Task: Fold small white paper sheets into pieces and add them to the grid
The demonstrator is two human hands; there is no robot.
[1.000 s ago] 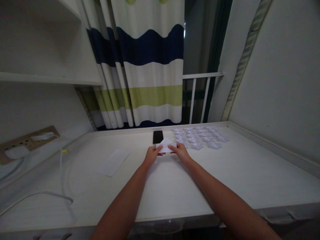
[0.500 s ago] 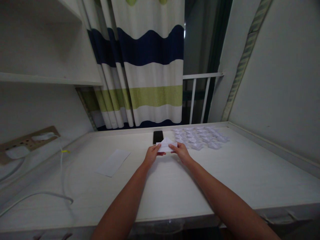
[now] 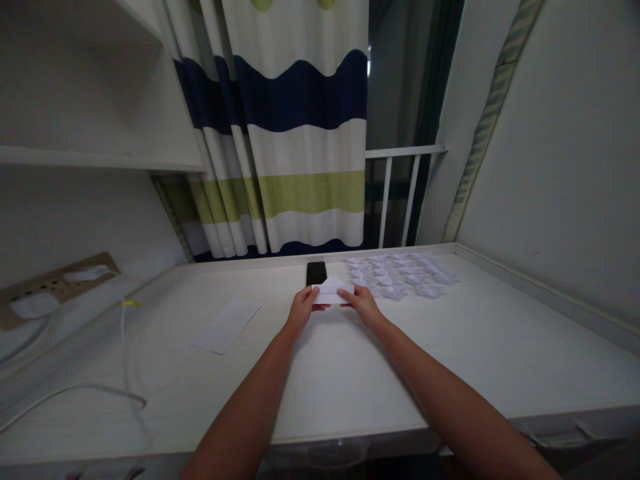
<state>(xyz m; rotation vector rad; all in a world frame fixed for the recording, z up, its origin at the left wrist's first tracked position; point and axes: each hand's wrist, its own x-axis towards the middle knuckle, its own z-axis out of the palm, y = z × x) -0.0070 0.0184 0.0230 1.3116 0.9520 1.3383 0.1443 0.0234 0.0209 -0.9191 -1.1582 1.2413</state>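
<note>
Between my two hands is a folded white paper [image 3: 328, 294], with a pointed triangle at its top and a straight band along its lower edge. My left hand [image 3: 302, 308] pinches its left end, thumb on the near face and fingers behind. Closed on the right side is my right hand [image 3: 364, 305], its thumb pressing the band. The paper is held above the desk, in front of a dark phone [image 3: 316, 273] that it partly overlaps in view. Several folded white paper pieces [image 3: 393, 292] stand in rows beyond my right hand.
On the white desk [image 3: 345, 380], a flat sheet of paper [image 3: 227, 327] lies to the left. A white cable [image 3: 90, 387] runs along the left side, near a power strip [image 3: 55, 290]. A striped curtain [image 3: 310, 153] hangs behind the desk's back edge.
Hardly anything differs. Both hands hold the folded paper in the same place, with its top triangle seeming very slightly shifted.
</note>
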